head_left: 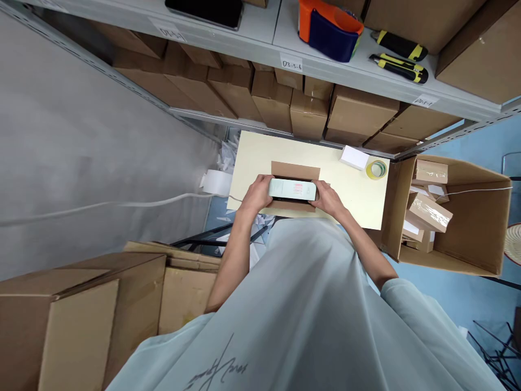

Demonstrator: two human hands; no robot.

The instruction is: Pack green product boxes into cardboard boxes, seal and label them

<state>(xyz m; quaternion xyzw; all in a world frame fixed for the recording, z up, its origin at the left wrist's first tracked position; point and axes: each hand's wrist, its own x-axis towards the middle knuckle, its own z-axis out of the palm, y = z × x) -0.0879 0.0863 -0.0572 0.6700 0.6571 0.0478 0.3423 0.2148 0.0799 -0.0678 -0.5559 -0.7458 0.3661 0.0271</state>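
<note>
My left hand [258,194] and my right hand [328,199] grip the two ends of a slim, pale green box [285,188] with red print on its top. It sits over the opening of a small cardboard box [295,169] whose flaps are spread out; how deep it sits inside, I cannot tell. Under both lies a cream tabletop [252,157]. Right of my hands on that top are a stack of white paper slips [354,157] and a roll of yellow tape [376,169].
Sealed cartons lie inside a large open carton [476,228] on the right. A shelf [260,46] above the table holds brown boxes, a tape dispenser [331,32] and two utility knives [401,68]. Big cartons [81,315] stand at left; a white cable [122,203] crosses to the table.
</note>
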